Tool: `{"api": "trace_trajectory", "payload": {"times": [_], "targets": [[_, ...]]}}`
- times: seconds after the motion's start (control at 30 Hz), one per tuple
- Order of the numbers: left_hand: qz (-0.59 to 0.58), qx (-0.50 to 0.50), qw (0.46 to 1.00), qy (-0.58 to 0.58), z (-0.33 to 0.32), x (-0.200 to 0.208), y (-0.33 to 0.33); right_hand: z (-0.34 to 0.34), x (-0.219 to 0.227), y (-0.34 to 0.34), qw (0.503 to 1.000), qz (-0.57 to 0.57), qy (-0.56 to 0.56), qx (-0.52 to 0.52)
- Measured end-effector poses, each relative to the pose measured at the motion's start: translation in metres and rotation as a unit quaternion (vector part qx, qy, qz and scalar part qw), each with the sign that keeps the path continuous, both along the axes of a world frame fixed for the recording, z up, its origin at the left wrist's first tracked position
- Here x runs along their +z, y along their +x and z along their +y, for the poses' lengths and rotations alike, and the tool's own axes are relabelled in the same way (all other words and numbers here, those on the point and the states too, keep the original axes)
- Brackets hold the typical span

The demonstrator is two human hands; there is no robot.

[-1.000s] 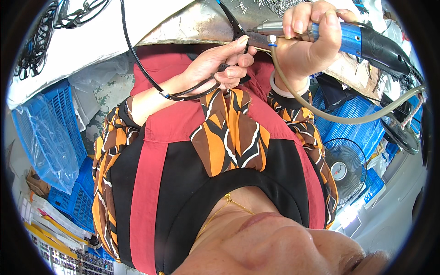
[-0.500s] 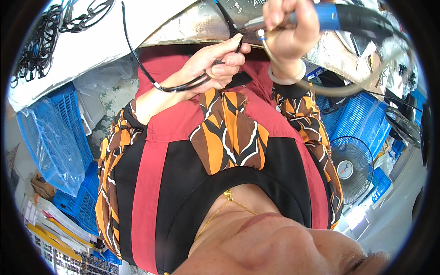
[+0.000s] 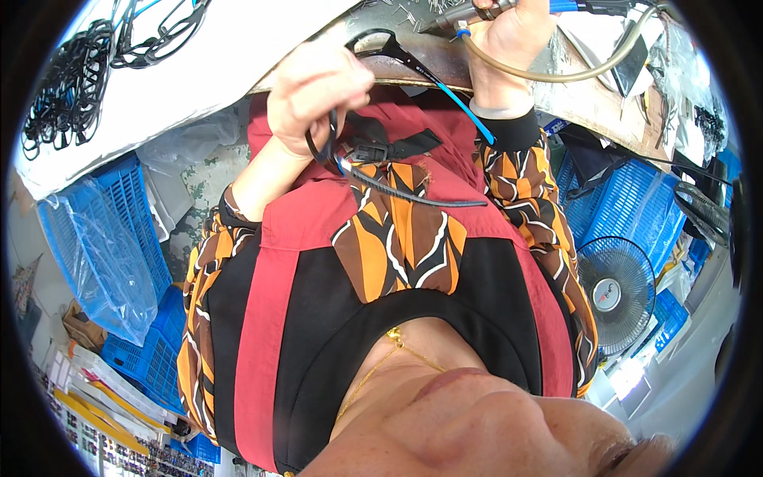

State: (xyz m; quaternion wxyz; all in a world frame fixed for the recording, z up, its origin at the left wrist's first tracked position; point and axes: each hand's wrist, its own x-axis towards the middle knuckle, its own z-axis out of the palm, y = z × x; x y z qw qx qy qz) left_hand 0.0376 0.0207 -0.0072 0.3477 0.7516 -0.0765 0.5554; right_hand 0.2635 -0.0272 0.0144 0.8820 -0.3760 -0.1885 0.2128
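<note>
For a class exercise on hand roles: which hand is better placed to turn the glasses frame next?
Probably the left hand: it holds the glasses frame, whereas the right hand is occupied by the blue-and-grey tool, whose tip looks apart from the frame.

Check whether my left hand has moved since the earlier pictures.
Yes: your left hand has moved left along the metal worktop, closer to the white covering.

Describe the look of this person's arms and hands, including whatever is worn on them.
The left hand and right hand wear no gloves. The left sleeve and right sleeve have a wavy orange, brown, black and white pattern, with black cuffs. A pale bracelet circles the right wrist.
</note>
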Motion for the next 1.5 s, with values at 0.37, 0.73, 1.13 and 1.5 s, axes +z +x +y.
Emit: {"api": "trace_trajectory", "payload": {"times": [0.37,0.73,1.13,1.5], "targets": [[-0.036,-0.054,0.998,-0.010,-0.006,-0.012,-0.004,-0.007,0.031,-0.026,0.997,-0.011,0.022,0.073],[-0.032,-0.072,0.996,0.029,-0.006,0.001,-0.004,-0.008,0.026,-0.024,0.992,-0.038,0.064,0.098],[-0.033,-0.075,0.996,0.033,-0.010,-0.002,-0.008,-0.010,0.033,-0.029,0.993,-0.051,0.045,0.097],[-0.022,0.016,0.998,0.060,-0.016,-0.033,-0.014,0.002,0.012,-0.034,0.962,-0.039,0.051,0.265]]}}
